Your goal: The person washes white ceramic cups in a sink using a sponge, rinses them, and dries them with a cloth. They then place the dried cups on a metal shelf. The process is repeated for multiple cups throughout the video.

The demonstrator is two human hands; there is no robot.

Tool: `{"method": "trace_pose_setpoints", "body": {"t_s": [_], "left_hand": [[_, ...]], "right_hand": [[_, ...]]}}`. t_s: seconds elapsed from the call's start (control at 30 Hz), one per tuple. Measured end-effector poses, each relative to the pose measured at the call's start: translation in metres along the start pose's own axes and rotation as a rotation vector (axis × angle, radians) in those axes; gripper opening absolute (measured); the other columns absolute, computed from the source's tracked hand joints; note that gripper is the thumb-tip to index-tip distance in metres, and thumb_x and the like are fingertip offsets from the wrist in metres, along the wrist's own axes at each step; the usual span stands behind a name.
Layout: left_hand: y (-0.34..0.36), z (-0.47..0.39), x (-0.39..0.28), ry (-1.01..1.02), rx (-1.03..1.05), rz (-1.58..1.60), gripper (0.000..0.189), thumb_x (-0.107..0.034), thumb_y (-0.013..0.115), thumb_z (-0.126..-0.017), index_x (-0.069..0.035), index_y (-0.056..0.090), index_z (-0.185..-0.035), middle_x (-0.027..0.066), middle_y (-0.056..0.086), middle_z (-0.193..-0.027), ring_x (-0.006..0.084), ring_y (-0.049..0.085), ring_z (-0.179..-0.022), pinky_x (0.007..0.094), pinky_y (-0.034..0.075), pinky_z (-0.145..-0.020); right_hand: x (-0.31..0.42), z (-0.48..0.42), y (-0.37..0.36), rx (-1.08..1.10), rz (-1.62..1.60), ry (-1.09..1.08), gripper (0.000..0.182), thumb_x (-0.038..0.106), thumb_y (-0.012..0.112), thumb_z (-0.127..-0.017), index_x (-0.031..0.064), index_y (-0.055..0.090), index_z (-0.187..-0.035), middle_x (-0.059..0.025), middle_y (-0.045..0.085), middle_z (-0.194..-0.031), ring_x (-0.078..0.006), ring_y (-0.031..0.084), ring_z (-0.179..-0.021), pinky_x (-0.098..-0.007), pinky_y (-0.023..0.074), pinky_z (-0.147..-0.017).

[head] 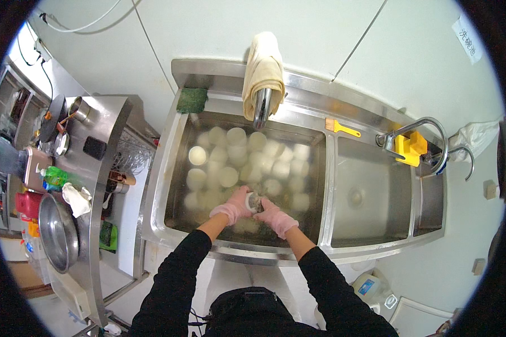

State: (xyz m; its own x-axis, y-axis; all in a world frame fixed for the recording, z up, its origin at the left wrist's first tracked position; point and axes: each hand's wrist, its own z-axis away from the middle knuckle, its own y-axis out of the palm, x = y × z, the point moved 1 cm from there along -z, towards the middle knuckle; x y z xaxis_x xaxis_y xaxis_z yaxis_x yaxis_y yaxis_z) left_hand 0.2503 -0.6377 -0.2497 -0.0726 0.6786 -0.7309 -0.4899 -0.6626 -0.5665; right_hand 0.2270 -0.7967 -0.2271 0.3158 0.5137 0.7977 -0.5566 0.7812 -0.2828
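In a steel sink basin [175, 189] of cloudy water, several round white pieces, perhaps cups or small bowls, lie in groups; one white piece [197, 156] stands out at the left. Near the basin's front, my left hand [236, 205], in a pink glove, grips the left side of a round white container [249, 203]. Its opening, turned to the right, shows greyish matter whose kind I cannot tell. On the other side my right hand [274, 215], gloved the same way, holds it by the right edge. The fingertips' undersides are hidden.
A cloth-wrapped faucet [263, 107] overhangs the basin. A green scouring pad [192, 100] lies on the back left corner, a yellow-handled brush [343, 127] by the divider. Right is a second basin [369, 189] with a curved tap [421, 122]. A steel table with a metal bowl [59, 234] stands left.
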Motion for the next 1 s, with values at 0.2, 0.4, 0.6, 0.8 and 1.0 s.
{"method": "trace_pose_setpoints", "body": {"t_s": [0.2, 0.4, 0.6, 0.8, 1.0], "left_hand": [[-0.001, 0.005, -0.002, -0.252, 0.181, 0.583, 0.075, -0.032, 0.079, -0.06, -0.007, 0.041, -0.12, 0.0101, 0.052, -0.111, 0.0228, 0.053, -0.096, 0.0351, 0.047, -0.076], [0.018, 0.007, 0.0, -0.476, -0.005, 1.022, 0.05, -0.039, 0.066, -0.075, -0.011, 0.047, -0.113, 0.0044, 0.057, -0.097, 0.0186, 0.055, -0.087, 0.0326, 0.048, -0.061], [0.014, 0.009, 0.015, -0.603, 0.084, 1.067, 0.051, -0.058, 0.043, -0.082, -0.012, 0.055, -0.099, 0.0079, 0.059, -0.084, 0.0194, 0.057, -0.069, 0.0312, 0.049, -0.051], [-0.015, 0.028, -0.017, -0.686, 0.083, 1.026, 0.052, -0.058, 0.039, -0.083, -0.011, 0.056, -0.096, 0.008, 0.059, -0.08, 0.021, 0.057, -0.067, 0.0326, 0.05, -0.053], [0.027, 0.0, 0.01, -0.235, -0.125, 0.878, 0.037, -0.042, 0.057, -0.081, -0.013, 0.053, -0.104, 0.0068, 0.058, -0.093, 0.019, 0.056, -0.078, 0.0359, 0.047, -0.057]], "right_hand": [[-0.036, -0.025, -0.004, -0.031, -0.654, 0.237, 0.053, 0.022, 0.065, -0.072, 0.0024, 0.045, -0.117, -0.0097, 0.054, -0.105, -0.0192, 0.052, -0.093, -0.0311, 0.0411, -0.079], [-0.031, -0.021, 0.015, -0.197, -0.902, 0.137, 0.055, 0.025, 0.064, -0.076, 0.001, 0.04, -0.12, -0.0121, 0.053, -0.107, -0.021, 0.053, -0.092, -0.0314, 0.0407, -0.08], [-0.049, -0.027, 0.033, -0.06, -0.352, -0.065, 0.052, 0.033, 0.064, -0.077, 0.0028, 0.048, -0.116, -0.0084, 0.057, -0.109, -0.0209, 0.052, -0.101, -0.0308, 0.0385, -0.085], [-0.025, -0.017, 0.034, -0.13, 0.148, 0.029, 0.032, 0.027, 0.061, -0.08, 0.0056, 0.058, -0.103, -0.0074, 0.063, -0.087, -0.0235, 0.059, -0.077, -0.0352, 0.0449, -0.068], [-0.061, -0.037, 0.025, -0.216, -0.25, 0.117, 0.027, 0.022, 0.06, -0.08, 0.0062, 0.057, -0.102, -0.0115, 0.062, -0.086, -0.0277, 0.059, -0.078, -0.0373, 0.0446, -0.067]]}}
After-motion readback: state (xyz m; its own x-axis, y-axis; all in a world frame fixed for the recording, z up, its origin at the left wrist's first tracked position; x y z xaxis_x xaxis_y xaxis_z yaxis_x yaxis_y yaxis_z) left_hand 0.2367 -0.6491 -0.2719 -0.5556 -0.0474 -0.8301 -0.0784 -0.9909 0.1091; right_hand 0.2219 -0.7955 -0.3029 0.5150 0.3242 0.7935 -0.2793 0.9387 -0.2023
